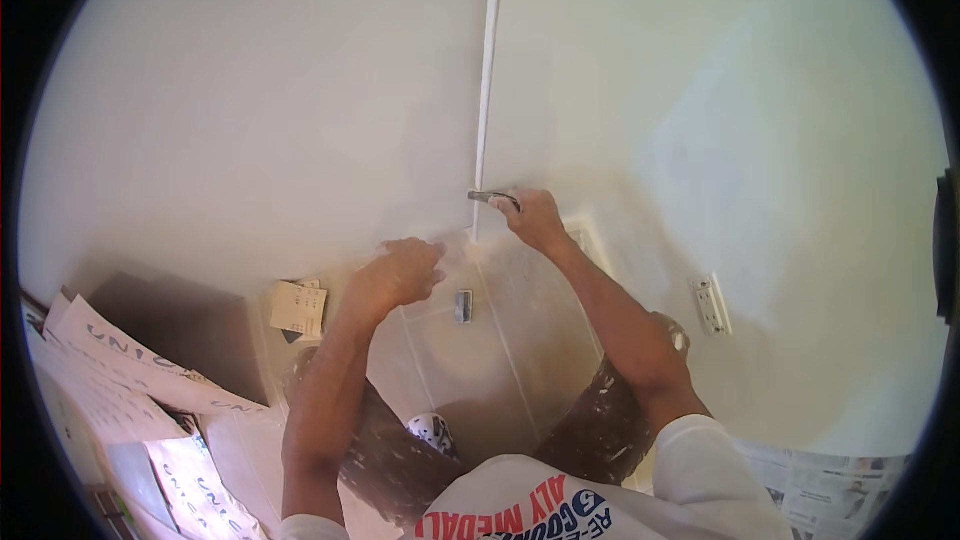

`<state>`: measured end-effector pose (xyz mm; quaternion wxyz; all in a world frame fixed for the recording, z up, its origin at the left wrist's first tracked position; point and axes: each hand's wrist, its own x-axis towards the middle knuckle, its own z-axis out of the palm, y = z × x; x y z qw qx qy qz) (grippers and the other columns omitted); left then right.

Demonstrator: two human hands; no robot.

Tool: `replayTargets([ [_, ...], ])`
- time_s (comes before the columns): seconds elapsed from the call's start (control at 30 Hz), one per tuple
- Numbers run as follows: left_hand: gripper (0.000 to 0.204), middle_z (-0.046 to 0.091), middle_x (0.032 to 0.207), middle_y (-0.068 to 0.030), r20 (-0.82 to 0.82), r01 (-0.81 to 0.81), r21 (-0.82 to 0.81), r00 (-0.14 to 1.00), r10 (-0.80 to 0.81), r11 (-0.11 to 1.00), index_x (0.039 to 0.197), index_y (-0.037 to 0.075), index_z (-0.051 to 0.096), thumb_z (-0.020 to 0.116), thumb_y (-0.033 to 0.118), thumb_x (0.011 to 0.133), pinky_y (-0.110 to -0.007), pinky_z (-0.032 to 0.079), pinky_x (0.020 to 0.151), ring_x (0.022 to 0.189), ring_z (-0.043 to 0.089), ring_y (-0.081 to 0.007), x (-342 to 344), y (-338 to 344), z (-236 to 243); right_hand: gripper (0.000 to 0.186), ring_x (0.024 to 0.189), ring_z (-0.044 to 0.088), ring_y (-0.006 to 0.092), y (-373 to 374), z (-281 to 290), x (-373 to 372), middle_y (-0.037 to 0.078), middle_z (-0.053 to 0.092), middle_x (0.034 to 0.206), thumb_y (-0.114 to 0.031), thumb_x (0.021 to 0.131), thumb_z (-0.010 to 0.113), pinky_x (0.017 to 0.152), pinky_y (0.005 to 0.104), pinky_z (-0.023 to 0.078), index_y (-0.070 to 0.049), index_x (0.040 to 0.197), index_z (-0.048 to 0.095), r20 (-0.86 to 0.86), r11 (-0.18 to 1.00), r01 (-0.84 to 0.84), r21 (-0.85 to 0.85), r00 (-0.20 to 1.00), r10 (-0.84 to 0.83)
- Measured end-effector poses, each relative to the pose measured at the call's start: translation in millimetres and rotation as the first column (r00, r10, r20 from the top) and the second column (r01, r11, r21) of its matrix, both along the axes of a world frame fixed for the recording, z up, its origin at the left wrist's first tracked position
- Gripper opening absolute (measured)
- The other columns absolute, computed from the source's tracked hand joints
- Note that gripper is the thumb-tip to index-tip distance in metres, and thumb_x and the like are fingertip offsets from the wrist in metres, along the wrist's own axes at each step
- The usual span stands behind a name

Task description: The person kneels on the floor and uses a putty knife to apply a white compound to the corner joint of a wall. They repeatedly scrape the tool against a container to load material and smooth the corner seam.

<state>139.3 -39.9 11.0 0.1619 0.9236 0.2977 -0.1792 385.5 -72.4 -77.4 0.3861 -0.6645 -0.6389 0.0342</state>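
Note:
A narrow white strip (pixel 488 70) runs down the corner where two pale walls meet. My right hand (pixel 535 220) is closed round a small dark tool (pixel 492 197) with a thin curved handle, which looks like a scraper. The tool's head lies against the lower part of the strip. Lower and to the left, near the left wall, is my left hand (pixel 400 275), its fingers loosely bent and apart, with nothing seen in them. A small grey rectangular block (pixel 463 306) sits on the tiled floor between my forearms.
Tan sandpaper-like sheets (pixel 298 308) lie on the floor at the left. Large printed paper sheets (pixel 140 360) spread farther left. A white socket plate (pixel 712 305) is on the right wall, with newspaper (pixel 825 490) at lower right. My paint-speckled knees (pixel 600 420) flank the floor tiles.

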Motion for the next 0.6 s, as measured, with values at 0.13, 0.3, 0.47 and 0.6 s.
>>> replayTargets([
  [0.13, 0.034, 0.065, 0.100, -0.0194, -0.001, -0.011, 0.009, 1.000, 0.011, 1.000, 0.116, 0.003, 0.056, 0.058, 0.026, 0.091, -0.049, 0.048, 0.087, 0.100, 0.061, -0.0367, -4.2, 2.4, -1.5, 0.043, 0.049, 0.052, 0.0358, 5.6, 39.4, -9.1, 0.020, 0.053, 0.057, -0.036, 0.090, 0.065, 0.050, 0.0428, 0.040, 0.001, 0.068, 0.059, -0.147, 0.999, -0.020, -0.033, 0.989, 0.015],
  [0.3, 0.033, 0.066, 0.097, -0.0198, 0.108, 0.043, 0.050, 0.993, -0.048, 0.998, 0.114, 0.002, 0.056, 0.059, 0.025, 0.090, -0.049, 0.048, 0.085, 0.097, 0.062, -0.0373, -9.9, 3.8, -14.0, 0.040, 0.049, 0.052, 0.0355, 6.9, 15.9, -13.4, 0.020, 0.053, 0.057, -0.033, 0.092, 0.062, 0.048, 0.0408, 0.040, 0.000, 0.070, 0.059, -0.048, 0.998, 0.030, 0.052, 0.998, -0.028],
  [0.47, 0.033, 0.065, 0.096, -0.0209, 0.099, 0.035, 0.015, 0.994, -0.037, 0.999, 0.113, 0.001, 0.056, 0.060, 0.024, 0.089, -0.050, 0.047, 0.084, 0.096, 0.062, -0.0392, 1.2, 1.2, -8.1, 0.038, 0.050, 0.053, 0.0361, 1.1, -16.0, 1.1, 0.019, 0.053, 0.056, -0.034, 0.092, 0.062, 0.047, 0.0415, 0.041, -0.001, 0.073, 0.060, 0.062, 0.999, 0.043, -0.001, 0.997, -0.043],
  [0.6, 0.033, 0.065, 0.098, -0.0212, 0.033, 0.019, -0.003, 0.999, -0.019, 1.000, 0.113, 0.001, 0.056, 0.060, 0.024, 0.089, -0.050, 0.047, 0.085, 0.097, 0.061, -0.0394, -4.9, 6.0, -14.9, 0.035, 0.054, 0.059, 0.0385, 5.8, 7.9, -18.7, 0.018, 0.058, 0.060, -0.036, 0.093, 0.057, 0.051, 0.0462, 0.045, -0.004, 0.080, 0.063, 0.072, 0.996, 0.069, -0.059, 0.995, -0.065],
])
